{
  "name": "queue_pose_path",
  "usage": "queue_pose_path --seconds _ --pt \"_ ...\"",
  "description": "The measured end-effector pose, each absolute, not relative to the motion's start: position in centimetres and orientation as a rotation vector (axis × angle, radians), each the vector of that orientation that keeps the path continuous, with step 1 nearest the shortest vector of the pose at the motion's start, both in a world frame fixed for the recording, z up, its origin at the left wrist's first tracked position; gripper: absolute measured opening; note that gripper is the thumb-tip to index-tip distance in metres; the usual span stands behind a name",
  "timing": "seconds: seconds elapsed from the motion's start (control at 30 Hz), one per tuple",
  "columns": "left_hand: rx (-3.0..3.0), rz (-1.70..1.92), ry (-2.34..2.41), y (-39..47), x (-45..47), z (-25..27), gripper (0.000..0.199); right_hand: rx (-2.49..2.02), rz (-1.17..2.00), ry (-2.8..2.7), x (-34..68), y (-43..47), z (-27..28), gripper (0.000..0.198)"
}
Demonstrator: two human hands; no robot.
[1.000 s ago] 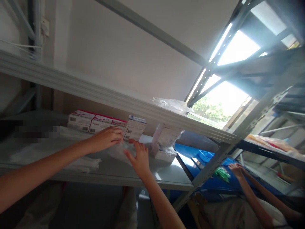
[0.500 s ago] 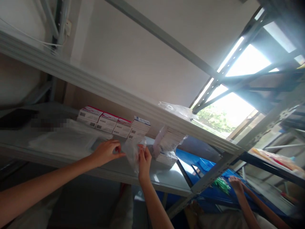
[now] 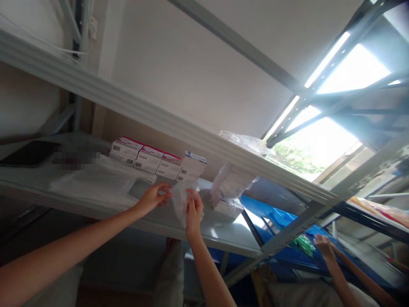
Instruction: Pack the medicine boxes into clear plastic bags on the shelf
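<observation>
My right hand (image 3: 194,213) is closed on a clear plastic bag (image 3: 180,202), which hangs crumpled over the grey shelf. Just left of the bag is my left hand (image 3: 155,198), its fingers apart and slightly curled, with nothing seen in them. Behind the hands stands a row of small white boxes with red tops (image 3: 148,158). A white box with a blue-marked top (image 3: 193,165) ends that row on the right. Flat clear plastic bags (image 3: 96,179) lie in a pile to the left. More white boxes wrapped in plastic (image 3: 228,192) stand at the right.
An upper shelf beam (image 3: 159,121) crosses above the boxes, with a clear plastic bag (image 3: 246,141) on it. A dark flat object (image 3: 30,153) lies far left. A slanted metal post (image 3: 287,232) stands at right; beyond it are another person's hands (image 3: 322,244) beside green material (image 3: 303,244).
My left hand's fingers have spread from a near-pinch beside the bag. My right hand still grips the bag. The whole view has shifted slightly.
</observation>
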State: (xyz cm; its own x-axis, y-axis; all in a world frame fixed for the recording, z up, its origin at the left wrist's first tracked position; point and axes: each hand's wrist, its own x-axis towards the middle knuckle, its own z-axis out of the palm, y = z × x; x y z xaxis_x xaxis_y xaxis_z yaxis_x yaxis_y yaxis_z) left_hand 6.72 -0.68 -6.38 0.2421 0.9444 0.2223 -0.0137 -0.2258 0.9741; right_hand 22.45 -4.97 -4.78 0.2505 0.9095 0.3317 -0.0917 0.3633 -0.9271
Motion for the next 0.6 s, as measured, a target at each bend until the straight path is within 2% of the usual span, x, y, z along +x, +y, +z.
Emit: queue_pose_path --seconds 0.4,0.6 --pt "1.547 1.186 0.969 0.3 3.8 -5.4 0.032 -1.084 0.617 -1.121 27.3 -6.4 -4.7 0.030" --pt "1.508 1.134 0.997 -0.4 2.2 -4.2 0.046 -0.988 0.847 -1.055 28.5 -6.5 -4.1 0.026"
